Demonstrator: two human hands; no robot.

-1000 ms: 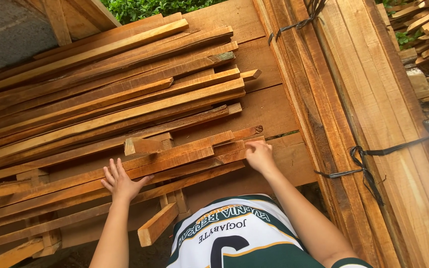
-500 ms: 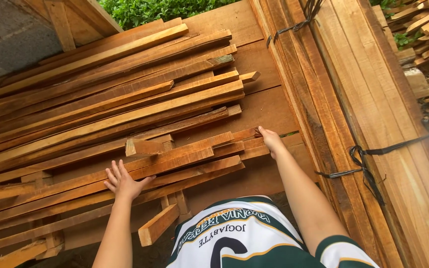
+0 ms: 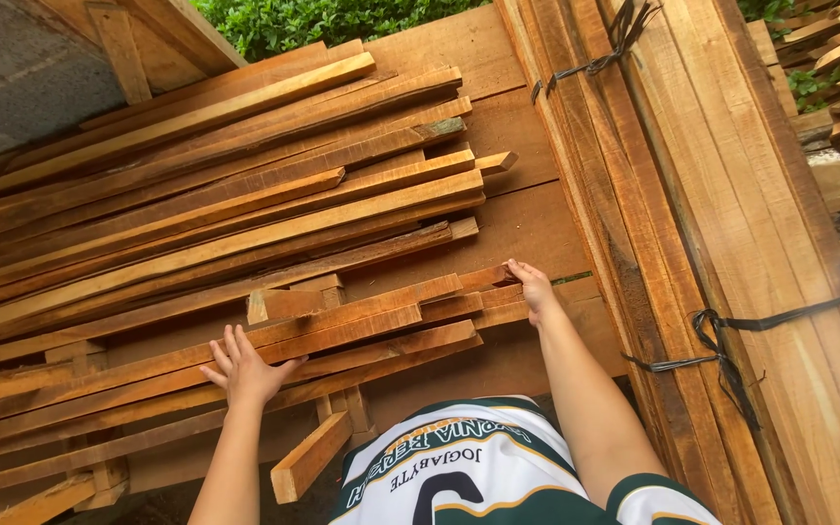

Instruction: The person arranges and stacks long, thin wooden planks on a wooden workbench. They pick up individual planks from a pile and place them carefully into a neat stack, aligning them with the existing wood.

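While flat on a slat (image 3: pixel 342 335), left hand (image 3: pixel 242 367) spread, gripping nothing; right hand (image 3: pixel 535 290) curled over slat ends (image 3: pixel 498 297), bound planks (image 3: pixel 692 243) just beyond.

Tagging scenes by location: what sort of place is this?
Probably an outdoor timber yard. Loose sawn wooden slats lie piled on boards, tied plank bundles stand alongside, green shrubs behind. Both hands rest on slats.

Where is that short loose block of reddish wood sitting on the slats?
In the head view, the short reddish wooden block lies left of centre on the stacked long wooden slats, just above the left hand and well left of the right hand.
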